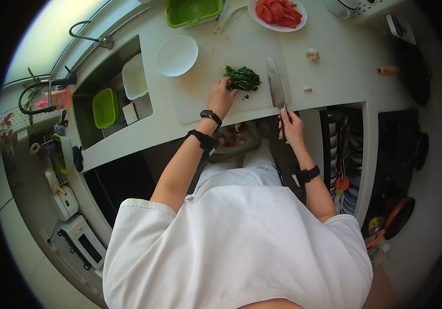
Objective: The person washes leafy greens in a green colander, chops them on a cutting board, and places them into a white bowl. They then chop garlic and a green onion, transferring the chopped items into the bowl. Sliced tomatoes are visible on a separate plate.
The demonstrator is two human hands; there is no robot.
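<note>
A pile of chopped leafy greens (244, 79) lies on the white cutting board (197, 98), with a few loose bits below it. At the pile's left edge is my left hand (220, 96), its thumb and fingers apart and touching the leaves. My right hand (293, 127) grips the handle of a kitchen knife (275, 83). Its broad, wet-looking blade points away from me over the board's right side, apart from the greens. A white bowl (177, 56) with nothing visible inside stands at the board's upper left.
Sliced tomatoes (277, 13) fill a white plate (301, 22) at the back. Nearby are a green colander (194, 13) and a white-handled peeler or knife (226, 19). A garlic bulb (313, 55) and a clove (307, 89) lie right. The sink (107, 79) is left; an open drawer (344, 154) holds dishes.
</note>
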